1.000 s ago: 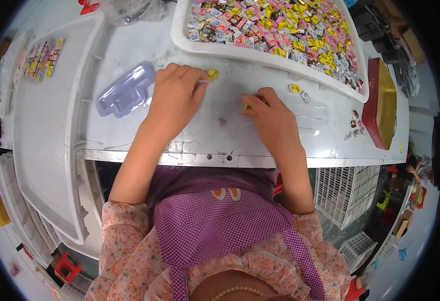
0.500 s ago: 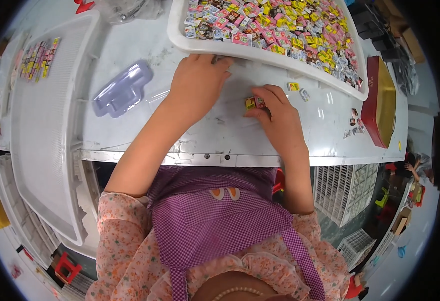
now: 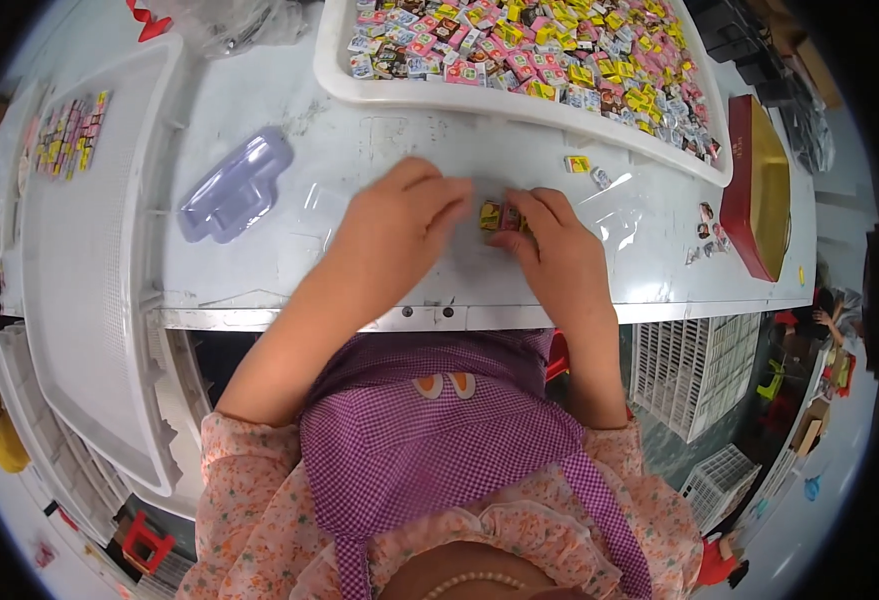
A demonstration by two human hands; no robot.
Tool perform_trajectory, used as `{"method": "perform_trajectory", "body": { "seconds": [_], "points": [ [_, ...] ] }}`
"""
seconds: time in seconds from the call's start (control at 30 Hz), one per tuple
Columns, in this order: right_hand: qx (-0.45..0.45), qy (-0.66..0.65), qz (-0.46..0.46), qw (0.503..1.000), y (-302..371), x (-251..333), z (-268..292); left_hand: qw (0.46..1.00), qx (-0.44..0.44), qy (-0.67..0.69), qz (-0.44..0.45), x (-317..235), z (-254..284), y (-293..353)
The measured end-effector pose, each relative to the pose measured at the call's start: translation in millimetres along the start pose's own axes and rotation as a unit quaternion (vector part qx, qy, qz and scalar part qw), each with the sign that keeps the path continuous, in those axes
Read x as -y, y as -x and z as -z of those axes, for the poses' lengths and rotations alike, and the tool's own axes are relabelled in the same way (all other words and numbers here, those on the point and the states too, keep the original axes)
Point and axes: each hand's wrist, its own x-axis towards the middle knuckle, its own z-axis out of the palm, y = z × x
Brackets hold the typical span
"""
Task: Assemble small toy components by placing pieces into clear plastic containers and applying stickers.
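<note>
Small yellow and pink toy-sized cartons point(image 3: 491, 214) stand in a short row on the white table. My right hand point(image 3: 561, 250) pinches this row from its right end, thumb on the near side and fingers on the far side. My left hand point(image 3: 399, 225) hovers just left of the row, apart from it, with curled fingers smeared by motion; whether it holds anything cannot be made out. Beyond both hands stands a white tray point(image 3: 429, 97) heaped with many such cartons in yellow, pink, white and brown. Two loose pieces, one a yellow carton point(image 3: 577, 163), lie near its edge.
A clear purplish plastic blister shell point(image 3: 234, 190) lies left of my hands. Farther left is a long white tray point(image 3: 89, 270) with a block of cartons point(image 3: 71, 135). At right stand a red and gold box point(image 3: 756, 190) and several small dark pieces point(image 3: 706, 230).
My left hand has come back from the tray's near edge toward the cartons. My right hand keeps its pinch, slightly nearer to me, and more of the row shows.
</note>
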Motion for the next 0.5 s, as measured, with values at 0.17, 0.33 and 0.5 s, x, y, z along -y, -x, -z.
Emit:
{"method": "perform_trajectory", "body": {
  "seconds": [0.17,0.33,0.5],
  "points": [
    [-0.017,-0.014,0.001,1.000,2,5,-1,0.998,0.012,-0.061,0.020,0,-17,5],
    [-0.152,-0.002,0.014,0.988,-12,-28,14,0.969,0.038,-0.228,-0.085,1,-24,2],
    [-0.084,0.182,-0.072,0.977,-28,-59,26,0.990,0.053,-0.128,-0.022,-1,-20,1]
  ]
}}
